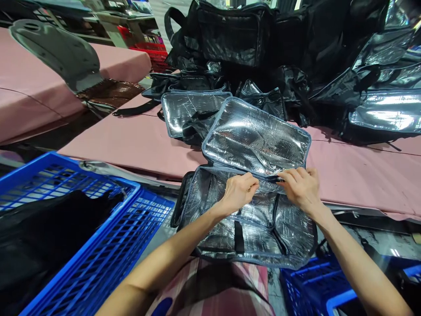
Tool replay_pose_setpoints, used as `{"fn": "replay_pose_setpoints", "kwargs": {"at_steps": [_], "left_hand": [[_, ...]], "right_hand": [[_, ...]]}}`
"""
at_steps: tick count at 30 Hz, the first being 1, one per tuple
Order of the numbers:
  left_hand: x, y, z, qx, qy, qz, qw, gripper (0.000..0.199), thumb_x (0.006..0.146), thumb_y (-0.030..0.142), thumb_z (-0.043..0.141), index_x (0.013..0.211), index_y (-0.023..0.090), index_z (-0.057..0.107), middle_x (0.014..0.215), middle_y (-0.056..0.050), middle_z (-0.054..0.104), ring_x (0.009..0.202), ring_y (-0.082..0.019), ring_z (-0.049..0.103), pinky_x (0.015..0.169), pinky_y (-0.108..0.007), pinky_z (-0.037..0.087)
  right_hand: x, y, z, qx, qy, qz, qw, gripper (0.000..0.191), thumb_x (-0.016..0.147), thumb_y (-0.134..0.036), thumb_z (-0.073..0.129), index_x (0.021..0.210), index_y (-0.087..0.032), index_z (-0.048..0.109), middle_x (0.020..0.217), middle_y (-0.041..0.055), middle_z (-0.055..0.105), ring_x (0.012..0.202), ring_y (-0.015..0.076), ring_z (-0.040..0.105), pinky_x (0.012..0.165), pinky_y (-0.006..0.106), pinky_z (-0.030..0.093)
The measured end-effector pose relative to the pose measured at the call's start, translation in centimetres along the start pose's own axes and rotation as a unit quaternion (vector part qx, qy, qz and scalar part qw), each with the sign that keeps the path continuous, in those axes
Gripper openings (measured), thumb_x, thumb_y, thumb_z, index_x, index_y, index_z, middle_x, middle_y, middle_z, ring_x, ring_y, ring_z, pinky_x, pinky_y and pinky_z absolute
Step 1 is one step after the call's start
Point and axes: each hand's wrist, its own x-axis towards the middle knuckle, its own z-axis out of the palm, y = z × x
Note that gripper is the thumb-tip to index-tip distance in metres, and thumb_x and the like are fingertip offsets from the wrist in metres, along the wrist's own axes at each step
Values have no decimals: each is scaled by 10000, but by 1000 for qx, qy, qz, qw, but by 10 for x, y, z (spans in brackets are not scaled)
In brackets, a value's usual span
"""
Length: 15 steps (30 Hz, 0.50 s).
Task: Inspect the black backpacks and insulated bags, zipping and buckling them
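Observation:
An insulated bag (223, 237) with a silver foil lining lies opened over my lap, against the table edge. Its foil-lined lid (259, 134) is folded back onto the pink table. At the seam between lid and body, my left hand (241, 189) is closed in a pinch; what its fingers hold is hidden. My right hand (301, 186) pinches a dark strip of edging (274, 178) along the same seam, a short way to the right. A black strap (239, 237) crosses the lining inside the bag.
More black foil-lined bags (230, 35) are heaped across the back of the pink table (131, 136). A blue crate (131, 188) with black fabric stands at my left, another blue crate (312, 285) at lower right. A grey chair (62, 57) is at upper left.

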Motion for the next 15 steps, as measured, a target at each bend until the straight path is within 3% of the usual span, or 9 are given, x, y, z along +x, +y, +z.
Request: {"fn": "replay_pose_setpoints", "kwargs": {"at_steps": [2,5,9,12,14,15], "left_hand": [[1,1,0,-7,5,1,1000,176,865,188,490,771,182,639,740,9,598,619,-104,499,599,-231,325],[4,3,1,-11,4,-1,1000,165,864,181,500,779,181,642,746,11,600,624,-100,504,601,-224,333],[2,0,-3,16,-12,1,1000,167,879,201,505,808,181,655,770,8,613,653,-110,526,618,-231,344],[-9,-5,-13,35,-94,-5,995,190,890,294,530,812,194,671,777,10,638,716,-135,564,676,-240,370],[-16,-8,-18,46,-124,-50,990,206,871,377,563,862,207,678,829,8,659,766,-151,592,691,-240,384],[-18,-8,-19,51,-110,-83,989,220,859,398,577,919,210,674,875,1,665,788,-155,602,686,-236,389]], "right_hand": [[0,-3,-3,-45,7,-60,997,104,892,-189,516,958,-213,593,852,-1,677,693,145,495,690,342,246],[5,-9,-1,-61,6,-97,993,152,898,-138,489,969,-218,597,811,-12,670,703,143,472,687,331,233],[9,-11,2,-86,10,-93,992,131,895,-143,494,940,-201,603,735,-3,649,685,153,443,674,334,225],[8,-10,5,-87,4,-75,993,129,896,-147,492,926,-204,604,727,-4,644,684,152,440,669,336,225],[7,-8,7,-78,6,-67,995,121,893,-153,498,910,-207,604,740,-7,646,691,148,441,672,337,225],[6,-7,7,-76,12,-67,995,110,890,-156,506,902,-205,604,748,-10,647,693,144,442,675,336,226]]}}
